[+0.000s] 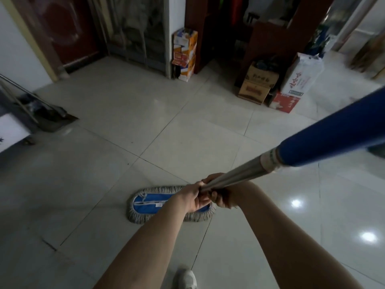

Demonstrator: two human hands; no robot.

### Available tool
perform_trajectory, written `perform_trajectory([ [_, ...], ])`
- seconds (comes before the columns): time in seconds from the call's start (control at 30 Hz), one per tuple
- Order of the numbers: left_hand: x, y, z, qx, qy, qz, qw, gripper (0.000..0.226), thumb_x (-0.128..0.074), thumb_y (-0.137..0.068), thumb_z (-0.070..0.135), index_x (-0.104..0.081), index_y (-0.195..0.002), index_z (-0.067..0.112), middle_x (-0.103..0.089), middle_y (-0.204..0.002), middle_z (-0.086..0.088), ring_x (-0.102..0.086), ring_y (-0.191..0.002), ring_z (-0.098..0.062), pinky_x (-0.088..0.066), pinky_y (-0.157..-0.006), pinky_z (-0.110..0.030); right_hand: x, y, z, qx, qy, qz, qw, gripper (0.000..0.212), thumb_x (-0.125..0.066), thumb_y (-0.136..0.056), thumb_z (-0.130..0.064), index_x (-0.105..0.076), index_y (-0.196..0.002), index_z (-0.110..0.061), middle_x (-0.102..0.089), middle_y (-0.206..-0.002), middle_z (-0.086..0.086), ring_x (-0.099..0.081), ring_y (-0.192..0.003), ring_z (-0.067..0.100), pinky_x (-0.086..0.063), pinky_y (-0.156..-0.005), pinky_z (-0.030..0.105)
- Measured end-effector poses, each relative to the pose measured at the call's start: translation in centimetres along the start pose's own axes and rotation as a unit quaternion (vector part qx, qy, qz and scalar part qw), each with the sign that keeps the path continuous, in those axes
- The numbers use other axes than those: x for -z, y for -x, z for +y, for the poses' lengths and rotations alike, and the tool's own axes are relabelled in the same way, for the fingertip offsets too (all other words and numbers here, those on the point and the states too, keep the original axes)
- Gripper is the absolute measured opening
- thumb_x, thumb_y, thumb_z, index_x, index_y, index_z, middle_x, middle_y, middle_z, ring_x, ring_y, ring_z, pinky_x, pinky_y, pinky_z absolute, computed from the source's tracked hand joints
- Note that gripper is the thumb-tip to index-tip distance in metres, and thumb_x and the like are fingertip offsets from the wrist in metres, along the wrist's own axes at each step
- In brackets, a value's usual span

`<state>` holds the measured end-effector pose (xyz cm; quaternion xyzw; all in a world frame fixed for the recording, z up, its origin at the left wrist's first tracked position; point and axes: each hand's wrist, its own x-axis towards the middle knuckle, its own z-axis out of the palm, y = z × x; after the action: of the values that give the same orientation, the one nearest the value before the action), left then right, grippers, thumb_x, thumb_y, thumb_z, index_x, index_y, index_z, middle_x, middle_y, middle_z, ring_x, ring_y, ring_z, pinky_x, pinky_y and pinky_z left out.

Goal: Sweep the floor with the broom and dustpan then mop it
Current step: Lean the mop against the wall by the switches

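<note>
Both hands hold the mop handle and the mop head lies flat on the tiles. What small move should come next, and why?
Probably push the mop head forward over the tiles ahead. Both the left hand and the right hand already grip the handle, the head lies flat on the floor, and open floor stretches ahead. The broom and dustpan stand aside at the left, so sweeping seems done.

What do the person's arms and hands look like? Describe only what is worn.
Both forearms are bare up to the frame's lower edge: no sleeves show. The left hand and right hand carry no gloves, and no watch, bracelet or ring is visible. Fingers are partly hidden, so small rings cannot be ruled out.
</note>
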<state>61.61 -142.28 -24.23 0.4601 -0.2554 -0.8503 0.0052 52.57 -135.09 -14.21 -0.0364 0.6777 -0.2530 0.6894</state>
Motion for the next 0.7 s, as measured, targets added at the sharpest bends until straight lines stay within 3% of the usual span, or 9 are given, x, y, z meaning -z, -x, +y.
perform_trajectory([
  [0.2,-1.4,-0.5,1.7,-0.042,0.058,-0.030,0.997,0.040,-0.038,-0.099,0.037,-0.058,-0.098,0.002,-0.066,-0.057,-0.008,-0.067,-0.053,-0.018,-0.056,-0.051,-0.028,2.2,-0.4,-2.7,0.024,-0.081,-0.024,0.996,0.040,-0.052,-0.095,-0.026,-0.058,-0.065,0.001,-0.055,-0.044,0.006,-0.051,-0.029,0.009,-0.039,-0.027,0.013],
  [0.37,-1.6,-0.6,2.6,-0.075,0.024,-0.047,0.996,0.052,-0.032,-0.100,0.039,-0.065,-0.075,0.007,-0.070,-0.079,-0.018,-0.070,-0.071,-0.025,-0.057,-0.059,-0.032,3.3,0.0,-4.6,0.055,-0.063,-0.020,0.996,0.032,-0.054,-0.095,-0.022,-0.057,-0.074,0.002,-0.057,-0.044,0.008,-0.053,-0.030,0.010,-0.042,-0.029,0.015],
  [0.53,-1.0,-0.6,4.5,-0.137,-0.121,-0.023,0.983,0.041,-0.039,-0.094,0.048,-0.059,-0.100,0.012,-0.067,-0.083,-0.013,-0.068,-0.071,-0.019,-0.056,-0.065,-0.030,3.6,-0.3,-6.3,0.086,-0.072,-0.025,0.993,0.036,-0.051,-0.096,-0.028,-0.058,-0.079,0.003,-0.058,-0.048,0.007,-0.053,-0.033,0.010,-0.045,-0.033,0.015],
  [0.7,0.3,-0.4,6.5,-0.177,-0.192,-0.083,0.962,0.038,-0.051,-0.088,0.043,-0.053,-0.116,0.018,-0.062,-0.105,-0.016,-0.067,-0.093,-0.023,-0.057,-0.079,-0.031,3.4,-0.4,-8.0,0.111,-0.109,-0.015,0.988,0.028,-0.050,-0.097,-0.023,-0.057,-0.085,0.001,-0.059,-0.058,0.011,-0.055,-0.037,0.012,-0.046,-0.035,0.016],
])
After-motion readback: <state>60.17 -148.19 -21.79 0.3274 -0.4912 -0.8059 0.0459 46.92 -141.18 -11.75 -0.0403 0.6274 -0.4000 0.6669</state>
